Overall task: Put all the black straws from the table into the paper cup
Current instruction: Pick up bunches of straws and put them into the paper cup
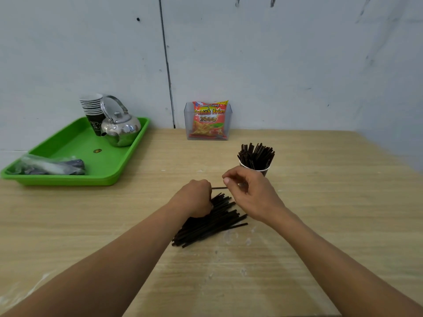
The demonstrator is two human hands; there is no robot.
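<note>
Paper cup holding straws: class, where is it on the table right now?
In the head view the paper cup stands right of centre on the table, just beyond the right hand and nearer than the snack packet.

Only legible print I see is on the red snack bag (209, 118) in the clear holder (188, 129): "Kentang Goreng" up top, "French Fries" across the mid, "2000" below. Logo on cup stack (94, 124) and gold sticker (97, 151) on green tray (68, 179): too small to read.

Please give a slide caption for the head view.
The left hand and right hand hold one straw by the pile, near the paper cup.
</note>
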